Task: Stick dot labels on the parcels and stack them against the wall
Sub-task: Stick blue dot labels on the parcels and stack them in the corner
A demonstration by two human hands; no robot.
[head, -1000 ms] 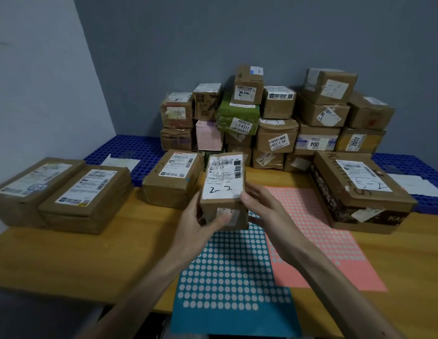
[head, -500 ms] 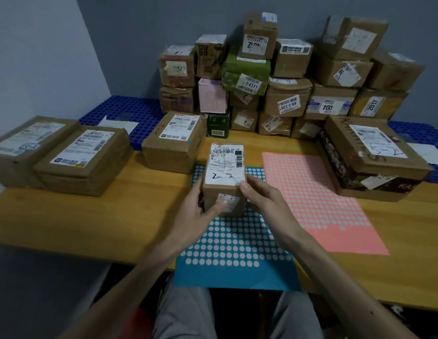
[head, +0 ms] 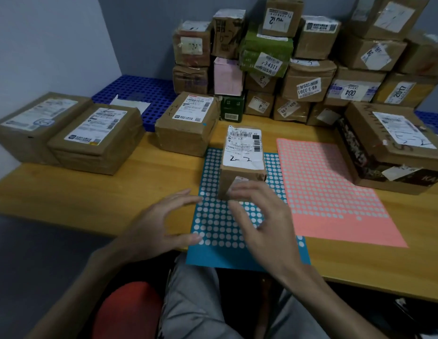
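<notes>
Head: parcel (head: pixel 243 152) long axis toward wall (head: pixel 144 25); right hand (head: pixel 264 223) possibly touching.

"2-2" marks the front parcel (head: pixel 242 152); "004" a stacked parcel (head: pixel 352 90).

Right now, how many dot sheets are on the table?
2: a blue sheet at the table's front edge, under the small parcel, and a pink sheet just right of it. Other parcels might hide more.

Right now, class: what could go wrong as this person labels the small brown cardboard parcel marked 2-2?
The small brown cardboard parcel stands on the blue dot-label sheet, so sliding it might lift dots. That sheet overhangs the wooden table; a nudge from the right hand could drag it off.
</notes>
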